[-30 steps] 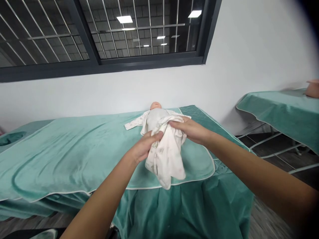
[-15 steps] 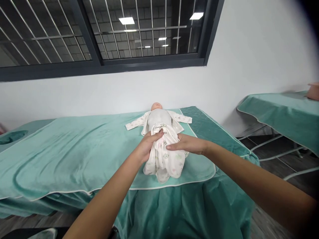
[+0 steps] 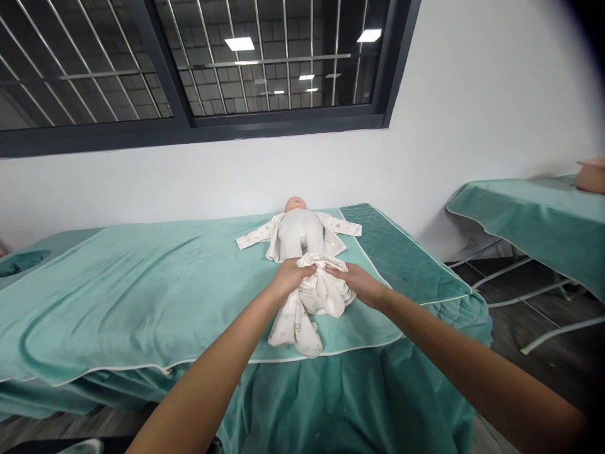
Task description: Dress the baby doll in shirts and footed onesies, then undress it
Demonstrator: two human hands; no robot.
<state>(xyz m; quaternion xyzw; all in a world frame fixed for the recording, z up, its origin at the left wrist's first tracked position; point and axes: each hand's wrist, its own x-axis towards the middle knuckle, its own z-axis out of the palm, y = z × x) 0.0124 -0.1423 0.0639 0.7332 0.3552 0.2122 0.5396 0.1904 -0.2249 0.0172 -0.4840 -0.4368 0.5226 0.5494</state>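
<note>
A baby doll (image 3: 302, 226) lies on its back, its head toward the wall, in a light grey undergarment. Its white printed jacket (image 3: 256, 237) is spread open, with both sleeves stretched out sideways. Below the doll's body, bunched white printed baby pants (image 3: 317, 293) cover its lower legs. My left hand (image 3: 292, 277) grips the left side of the gathered pants, thumb on top. On the opposite side my right hand (image 3: 363, 284) is closed on the cloth, also thumb on top. The fingers under the fabric are hidden.
The doll lies on a green sheet (image 3: 142, 284) with white piping, over a darker green bed cover (image 3: 406, 252). Another green-covered bed (image 3: 529, 208) with metal legs stands at the right, bearing a pinkish container (image 3: 590, 176). A barred window (image 3: 265, 63) is above.
Both hands have drawn the pants down toward me, baring the doll's hips and upper legs. The cloth is more bunched between my hands.
</note>
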